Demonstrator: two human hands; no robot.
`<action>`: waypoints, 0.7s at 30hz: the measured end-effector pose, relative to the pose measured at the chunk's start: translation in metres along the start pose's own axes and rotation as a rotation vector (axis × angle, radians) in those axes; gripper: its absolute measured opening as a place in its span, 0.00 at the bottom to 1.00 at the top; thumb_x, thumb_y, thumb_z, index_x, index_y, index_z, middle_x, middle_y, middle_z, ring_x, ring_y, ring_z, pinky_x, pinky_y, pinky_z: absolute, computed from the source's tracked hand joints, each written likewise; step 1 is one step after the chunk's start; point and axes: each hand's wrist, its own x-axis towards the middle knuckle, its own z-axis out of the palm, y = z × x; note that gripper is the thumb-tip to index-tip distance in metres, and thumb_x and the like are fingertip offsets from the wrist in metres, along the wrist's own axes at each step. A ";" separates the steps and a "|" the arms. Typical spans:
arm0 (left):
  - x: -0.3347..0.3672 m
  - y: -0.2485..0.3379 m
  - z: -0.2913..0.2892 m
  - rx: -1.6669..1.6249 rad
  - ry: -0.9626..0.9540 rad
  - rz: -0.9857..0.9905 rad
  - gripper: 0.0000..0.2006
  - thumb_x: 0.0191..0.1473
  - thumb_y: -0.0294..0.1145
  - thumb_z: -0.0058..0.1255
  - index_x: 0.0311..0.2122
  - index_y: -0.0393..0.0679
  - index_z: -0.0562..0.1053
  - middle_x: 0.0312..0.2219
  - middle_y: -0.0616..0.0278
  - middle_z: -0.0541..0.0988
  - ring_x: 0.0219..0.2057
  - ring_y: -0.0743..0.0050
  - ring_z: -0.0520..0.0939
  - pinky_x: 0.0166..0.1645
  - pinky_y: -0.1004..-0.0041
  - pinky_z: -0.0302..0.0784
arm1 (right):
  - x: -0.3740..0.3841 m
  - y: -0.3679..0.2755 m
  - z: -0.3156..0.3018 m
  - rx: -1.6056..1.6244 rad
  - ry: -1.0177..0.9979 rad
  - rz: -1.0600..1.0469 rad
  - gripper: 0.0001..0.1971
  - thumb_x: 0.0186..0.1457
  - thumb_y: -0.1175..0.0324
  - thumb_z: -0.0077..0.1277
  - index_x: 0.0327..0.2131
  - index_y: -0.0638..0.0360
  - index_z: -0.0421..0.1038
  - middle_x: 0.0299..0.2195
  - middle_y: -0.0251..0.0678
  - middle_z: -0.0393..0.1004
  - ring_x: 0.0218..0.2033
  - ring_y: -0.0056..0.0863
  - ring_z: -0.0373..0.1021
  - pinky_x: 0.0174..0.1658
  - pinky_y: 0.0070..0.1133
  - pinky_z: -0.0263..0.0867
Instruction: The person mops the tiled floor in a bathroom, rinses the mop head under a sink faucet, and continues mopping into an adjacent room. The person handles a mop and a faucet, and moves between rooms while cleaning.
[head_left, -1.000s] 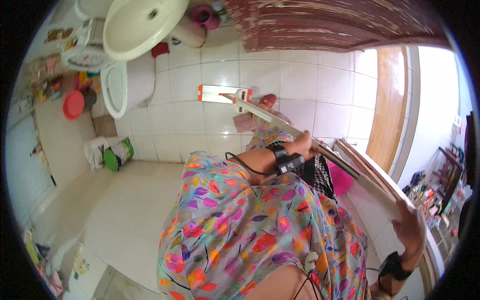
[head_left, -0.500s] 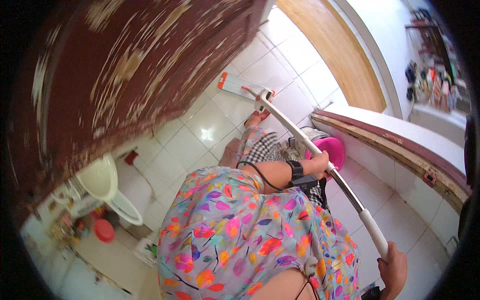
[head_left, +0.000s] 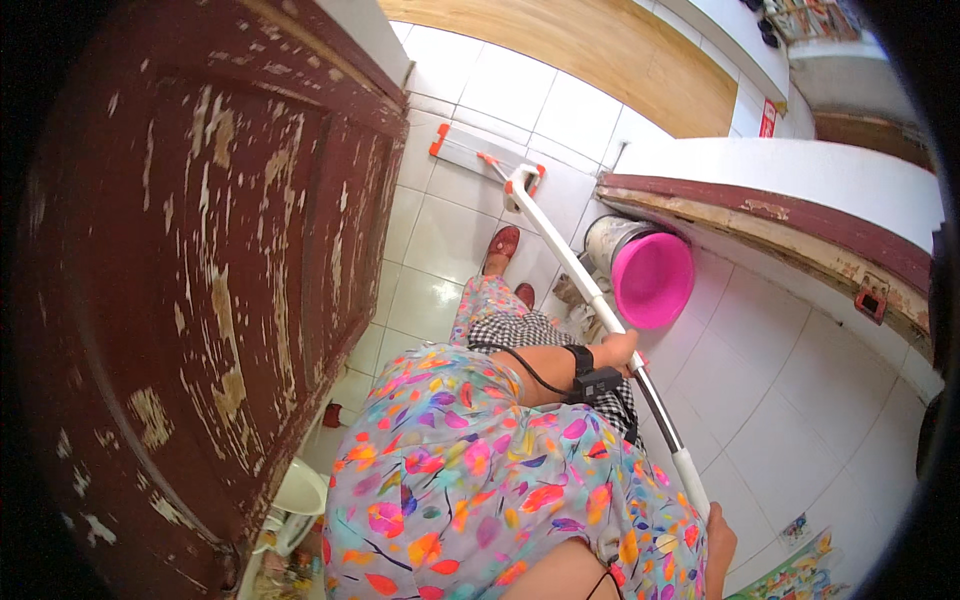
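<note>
A flat mop [head_left: 562,248] with a long white and silver pole slants across the middle of the view. Its wide pale head [head_left: 475,155], with orange ends, rests on the white floor tiles. Partway along the pole, my left hand [head_left: 617,352] is wrapped round it, a black strap and small dark device on the wrist. Lower down, near the pole's white end grip, my right hand [head_left: 718,545] is closed on it; some of its fingers are hidden. Just beyond my left hand stands a pink basin [head_left: 653,280], apart from the pole.
A brown door [head_left: 230,270] with peeling paint fills the left. Behind the basin is a whitish bucket [head_left: 608,240]. A worn door frame [head_left: 780,225] runs along the right. My red shoe [head_left: 502,241] stands near the mop head. A colourful patterned item [head_left: 800,572] lies at lower right.
My view has turned, bringing more door and my red shoes into sight. Both hands keep hold of the mop. My right hand appears farther left, closer to my body.
</note>
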 end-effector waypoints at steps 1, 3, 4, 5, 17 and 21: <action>0.000 0.011 -0.001 0.006 -0.003 0.026 0.19 0.56 0.39 0.40 0.47 0.39 0.55 0.28 0.49 0.69 0.28 0.52 0.76 0.35 0.45 0.78 | 0.007 -0.008 0.006 0.097 -0.031 0.070 0.19 0.46 0.71 0.53 0.45 0.54 0.64 0.28 0.48 0.73 0.30 0.51 0.72 0.31 0.37 0.66; -0.006 0.053 0.005 0.077 0.001 0.159 0.17 0.57 0.41 0.39 0.43 0.38 0.59 0.24 0.49 0.71 0.26 0.50 0.77 0.33 0.47 0.78 | 0.035 -0.034 0.008 0.089 -0.045 -0.001 0.28 0.41 0.75 0.59 0.50 0.55 0.62 0.28 0.47 0.73 0.30 0.51 0.71 0.31 0.38 0.66; -0.011 0.084 0.007 0.151 0.014 0.257 0.16 0.57 0.43 0.37 0.40 0.38 0.62 0.22 0.49 0.72 0.26 0.49 0.78 0.33 0.48 0.77 | 0.052 -0.051 0.006 0.050 -0.116 0.046 0.29 0.42 0.75 0.58 0.50 0.55 0.61 0.28 0.48 0.73 0.31 0.51 0.71 0.32 0.38 0.67; -0.016 0.121 0.006 0.234 0.041 0.274 0.17 0.58 0.45 0.36 0.37 0.38 0.65 0.20 0.49 0.73 0.25 0.47 0.79 0.32 0.49 0.77 | 0.072 -0.069 0.003 0.133 -0.027 -0.107 0.29 0.43 0.74 0.59 0.51 0.57 0.60 0.30 0.49 0.73 0.32 0.52 0.71 0.33 0.38 0.67; -0.030 0.198 0.024 0.315 0.156 0.200 0.20 0.60 0.49 0.40 0.33 0.38 0.61 0.21 0.56 0.69 0.24 0.52 0.76 0.35 0.52 0.79 | 0.149 -0.101 -0.045 0.617 -0.411 -0.399 0.35 0.48 0.73 0.54 0.60 0.59 0.51 0.41 0.56 0.71 0.41 0.56 0.68 0.44 0.37 0.65; -0.027 0.160 0.070 0.504 -0.173 -0.180 0.21 0.62 0.42 0.35 0.44 0.27 0.57 0.36 0.44 0.69 0.42 0.42 0.76 0.50 0.43 0.72 | 0.098 -0.047 -0.071 0.520 -0.063 -0.260 0.36 0.44 0.78 0.53 0.60 0.56 0.54 0.42 0.51 0.70 0.43 0.52 0.67 0.45 0.35 0.64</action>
